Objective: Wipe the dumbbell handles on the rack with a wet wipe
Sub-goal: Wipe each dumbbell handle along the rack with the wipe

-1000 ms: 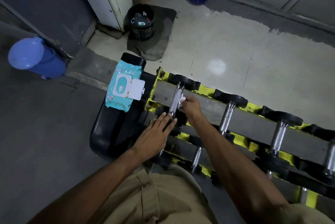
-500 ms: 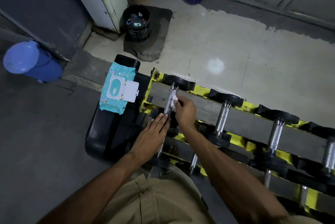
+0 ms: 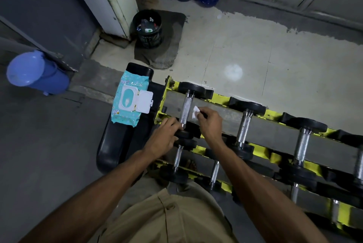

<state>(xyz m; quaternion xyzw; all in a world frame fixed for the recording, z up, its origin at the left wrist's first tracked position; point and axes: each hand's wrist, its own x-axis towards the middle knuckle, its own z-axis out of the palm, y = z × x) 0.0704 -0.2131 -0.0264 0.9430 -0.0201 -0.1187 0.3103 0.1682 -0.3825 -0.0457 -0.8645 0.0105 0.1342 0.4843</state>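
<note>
Pinching a limp, light wipe (image 3: 195, 112) at 3 o'clock of the end handle (image 3: 186, 109), the right hand (image 3: 210, 122) is working; the left hand (image 3: 164, 138) is gripping the heavy dumbbell's near head, steadying knurled, grippy steel.

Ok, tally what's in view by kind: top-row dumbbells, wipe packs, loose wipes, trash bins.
Top-row dumbbells: 4, the last cut off by the frame edge
Wipe packs: 1, lid open
Loose wipes: 1, pinched in the right hand
Trash bins: 1
Total: 7
</note>
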